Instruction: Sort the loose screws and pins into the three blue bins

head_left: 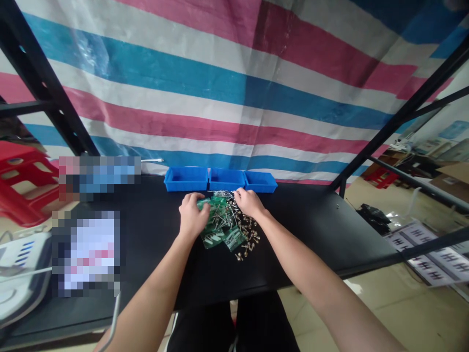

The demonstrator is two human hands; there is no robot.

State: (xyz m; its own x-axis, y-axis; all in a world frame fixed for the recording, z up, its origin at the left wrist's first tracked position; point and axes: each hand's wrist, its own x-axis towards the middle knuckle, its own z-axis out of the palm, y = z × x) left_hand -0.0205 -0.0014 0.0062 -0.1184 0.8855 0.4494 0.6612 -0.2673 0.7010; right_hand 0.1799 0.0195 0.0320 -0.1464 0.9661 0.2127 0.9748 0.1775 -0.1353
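A heap of small hardware lies on the black tabletop between my hands. Green-tinted plastic bags [235, 238] with small parts inside make up its left and front. Loose silver metal pins, which look like rivets [221, 216], are spread over the middle. Brass-coloured screw-like pieces [252, 240] lie along the right. My left hand [193, 215] is at the heap's left edge, fingers curled and thumb bent against a green bag. My right hand [249, 202] is at the far right of the heap, fingertips pinched together; what lies between them is too small to make out.
Three blue bins [186, 179] stand in a row behind the heap. A white device [24, 274] with a cable sits on the table's left. Black metal posts [373, 139] frame the table, with a striped sheet [205, 88] behind. A red stool [25, 186] stands left.
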